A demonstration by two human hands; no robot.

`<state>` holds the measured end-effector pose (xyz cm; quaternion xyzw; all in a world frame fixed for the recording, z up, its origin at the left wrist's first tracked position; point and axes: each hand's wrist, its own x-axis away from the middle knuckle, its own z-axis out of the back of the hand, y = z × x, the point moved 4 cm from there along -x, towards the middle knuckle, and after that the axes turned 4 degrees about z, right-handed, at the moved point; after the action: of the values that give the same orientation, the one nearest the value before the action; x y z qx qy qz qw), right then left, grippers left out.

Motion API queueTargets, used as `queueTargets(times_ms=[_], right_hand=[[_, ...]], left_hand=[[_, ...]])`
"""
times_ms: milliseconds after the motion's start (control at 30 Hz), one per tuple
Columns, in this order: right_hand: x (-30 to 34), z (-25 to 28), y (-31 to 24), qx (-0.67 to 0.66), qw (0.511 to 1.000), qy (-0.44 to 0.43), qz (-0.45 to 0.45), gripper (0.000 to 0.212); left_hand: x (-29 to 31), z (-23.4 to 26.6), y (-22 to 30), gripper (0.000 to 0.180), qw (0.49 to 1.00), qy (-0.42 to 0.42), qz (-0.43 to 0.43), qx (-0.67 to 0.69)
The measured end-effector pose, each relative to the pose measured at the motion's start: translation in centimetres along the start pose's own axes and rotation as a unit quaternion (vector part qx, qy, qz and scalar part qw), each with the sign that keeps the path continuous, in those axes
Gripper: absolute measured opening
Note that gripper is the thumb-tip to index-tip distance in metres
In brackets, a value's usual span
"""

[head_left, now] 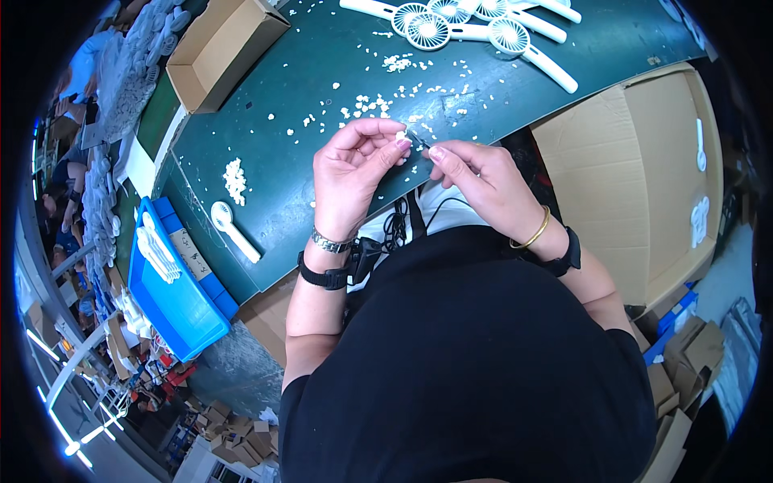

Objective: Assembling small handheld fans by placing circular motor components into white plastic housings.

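Above the green table's near edge, my left hand (pixel 358 165) pinches a small cream-white piece (pixel 402 138) between thumb and forefinger. My right hand (pixel 475 171) faces it, fingers closed on a thin dark tool (pixel 419 141) whose tip reaches the piece; its exact kind is too small to make out. Scattered small white pieces (pixel 368 105) lie on the tabletop just beyond my hands. Farther back are several white handheld fans (pixel 428 30) with round grilles and long handles. One more white fan (pixel 234 231) lies alone at the left, near a heap of small white pieces (pixel 234 182).
An open cardboard box (pixel 221 56) stands at the back left of the green table (pixel 282 185). Left of the table is a blue bin (pixel 173 302) with white parts. To the right, a large open carton (pixel 596 177) holds a few white parts.
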<state>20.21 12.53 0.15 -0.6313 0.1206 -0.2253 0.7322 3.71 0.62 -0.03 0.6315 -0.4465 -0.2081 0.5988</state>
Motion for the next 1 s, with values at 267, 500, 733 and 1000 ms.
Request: queueTargets(times_ms=[267,500,733,1000], right_hand=[[0.0,-0.1,0.1,-0.012,1.000,-0.010,0.006,0.036],[0.0,0.1,-0.2,0.024,0.999,0.006,0.038,0.033],[-0.1,0.2,-0.7,0.046,0.998,0.012,0.049,0.034],[-0.2,0.4,-0.5,0.025,1.000,0.009,0.004,0.037]], left_hand=[[0.1,-0.2,-0.5,0.023,0.999,-0.001,0.020,0.047],[0.1,-0.3,-0.4,0.021,0.999,-0.002,0.030,0.023],[0.2,-0.4,-0.4,0.021,0.999,0.006,0.033,0.020],[-0.3,0.2,0.7,0.018,0.994,0.068,-0.013,-0.083]])
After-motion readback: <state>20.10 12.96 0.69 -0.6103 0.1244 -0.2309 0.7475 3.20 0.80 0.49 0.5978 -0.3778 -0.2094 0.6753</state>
